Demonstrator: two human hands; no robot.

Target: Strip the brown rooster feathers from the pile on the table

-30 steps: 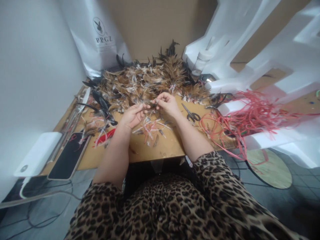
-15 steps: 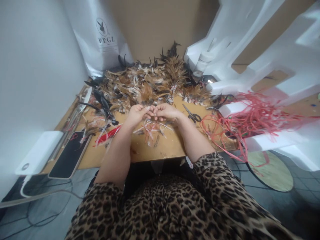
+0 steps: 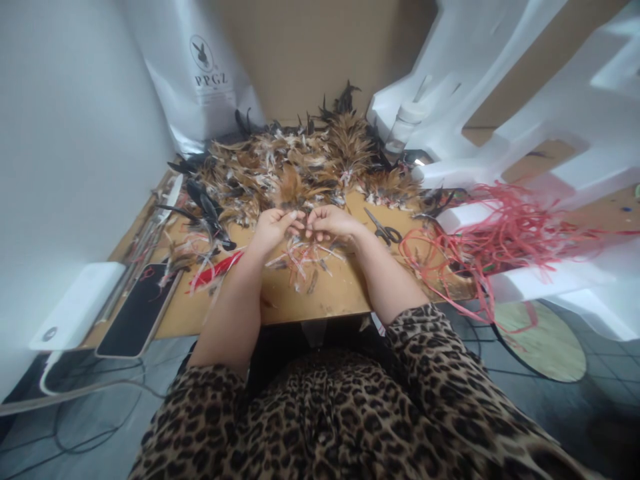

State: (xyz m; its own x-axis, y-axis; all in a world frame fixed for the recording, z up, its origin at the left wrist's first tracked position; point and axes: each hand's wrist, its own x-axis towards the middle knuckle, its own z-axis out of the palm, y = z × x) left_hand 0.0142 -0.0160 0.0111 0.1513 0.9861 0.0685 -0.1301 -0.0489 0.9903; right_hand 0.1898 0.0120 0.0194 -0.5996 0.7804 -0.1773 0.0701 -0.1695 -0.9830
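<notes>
My left hand (image 3: pixel 274 227) pinches the base of a small bunch of brown feathers (image 3: pixel 291 183) whose tips fan out above the fingertips. Thumb and fingers of my right hand (image 3: pixel 331 223) are pressed together at the same base, almost meeting the left; whatever thin thing they pinch is too small to make out. Behind both hands spreads a large heap of brown, white and black feathers (image 3: pixel 260 160). Below the fingers, loose quills and pale and red strips (image 3: pixel 303 257) lie on the table. Scissors (image 3: pixel 384 230) with black handles lie right of my right hand.
Red ribbon strands (image 3: pixel 525 230) spill over white foam pieces (image 3: pixel 520 283) at the right. A phone (image 3: pixel 133 313) and a white power bank (image 3: pixel 80 303) with a cable lie at the left. A clear jar (image 3: pixel 404 127) and a white bag (image 3: pixel 205 87) stand behind the table.
My right hand has come down and turned over toward the left hand, its fingertips now close to the left ones. Over the last half second the fingers have shifted only slightly.
</notes>
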